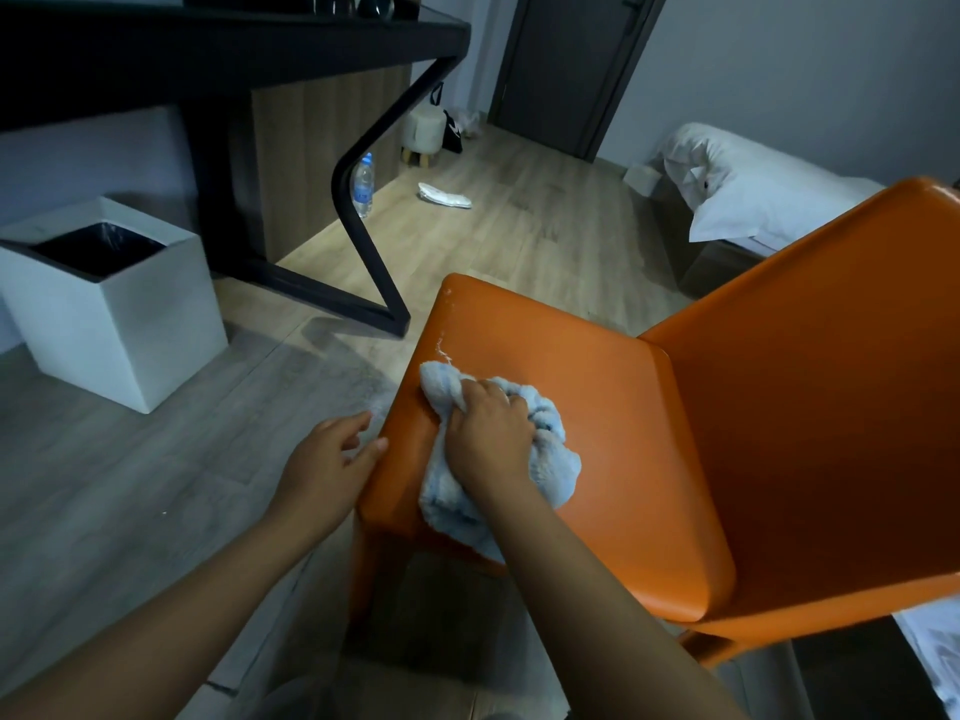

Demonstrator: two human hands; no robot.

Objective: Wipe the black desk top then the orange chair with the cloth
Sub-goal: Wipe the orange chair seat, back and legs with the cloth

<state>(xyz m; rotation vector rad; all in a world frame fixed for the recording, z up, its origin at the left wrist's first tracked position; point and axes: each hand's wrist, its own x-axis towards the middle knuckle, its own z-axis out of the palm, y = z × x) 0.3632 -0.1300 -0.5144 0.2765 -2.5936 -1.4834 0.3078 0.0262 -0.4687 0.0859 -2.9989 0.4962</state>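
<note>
The orange chair [613,433] stands in front of me, its seat facing up and its backrest rising on the right. A pale blue cloth [550,459] lies bunched on the seat's near left part. My right hand [488,433] grips the cloth and presses it onto the seat. My left hand [327,465] hovers with relaxed fingers at the seat's left edge, fingertips at the rim. The black desk [234,39] runs along the upper left, only its front edge and angled leg visible.
A white square bin [119,324] with a dark liner stands on the floor at left. A water bottle [363,187] stands by the desk leg and a white cloth [447,195] lies on the floor beyond it. A bed [753,194] is at right, a stool [423,132] by the door.
</note>
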